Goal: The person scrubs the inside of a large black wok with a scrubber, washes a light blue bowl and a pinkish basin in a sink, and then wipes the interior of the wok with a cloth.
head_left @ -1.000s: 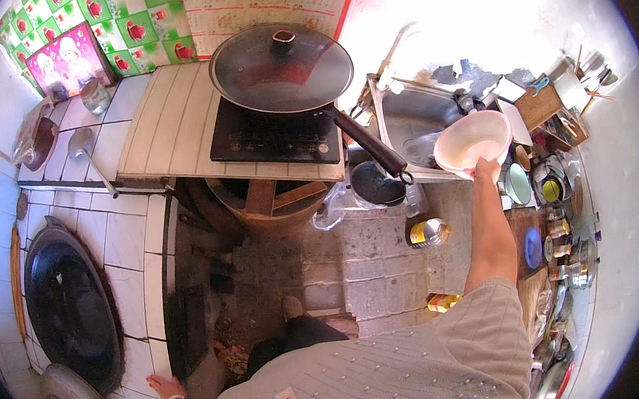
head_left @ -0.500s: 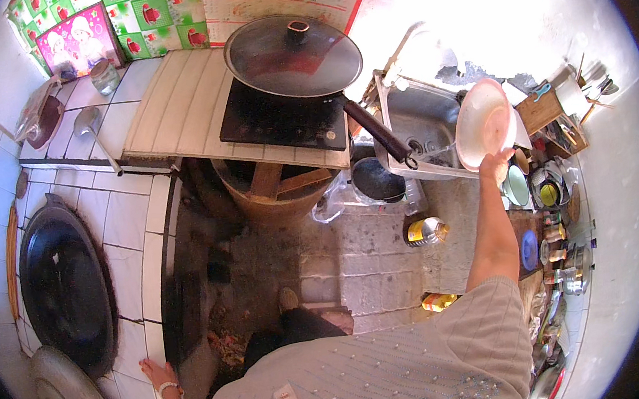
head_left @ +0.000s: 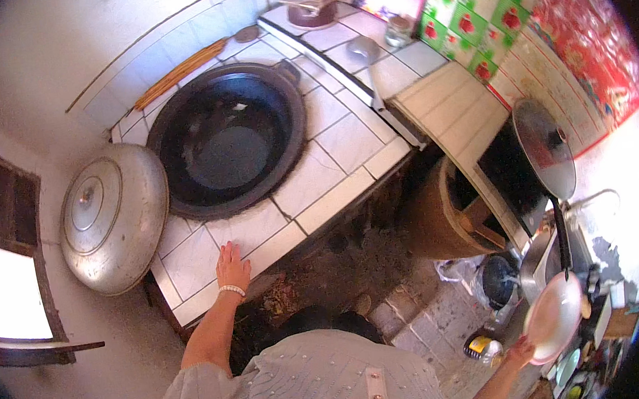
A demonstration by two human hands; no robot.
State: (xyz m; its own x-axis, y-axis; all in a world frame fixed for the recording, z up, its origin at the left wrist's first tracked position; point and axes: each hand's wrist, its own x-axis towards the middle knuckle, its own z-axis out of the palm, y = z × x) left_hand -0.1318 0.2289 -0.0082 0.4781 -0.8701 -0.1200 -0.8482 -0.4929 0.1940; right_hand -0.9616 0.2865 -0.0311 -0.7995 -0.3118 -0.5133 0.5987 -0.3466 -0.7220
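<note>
My left hand (head_left: 232,268) rests flat on the white tiled stove counter (head_left: 195,261), near its front edge, fingers spread and holding nothing. A bracelet circles that wrist. Beyond it sits a large black wok (head_left: 235,158) set into the tiles, with a small pale spot on its inner wall. A big round metal lid (head_left: 117,219) leans at the wok's left side. At the lower right, my right hand (head_left: 520,349) grips the rim of a pale pinkish-white basin (head_left: 556,319). The basin is tilted, and I cannot tell whether anything is in it.
Long wooden sticks (head_left: 180,74) lie behind the wok. A ladle (head_left: 364,53) and a glass jar (head_left: 398,32) stand on the raised ledge. Toward the right are a lidded frying pan (head_left: 544,149), a sink (head_left: 538,259), a brown barrel (head_left: 444,218) and an oil bottle (head_left: 483,348) on the floor.
My view has swung left toward the wok and lid. My right hand has brought the basin away from over the sink's right side. My left hand stays on the counter.
</note>
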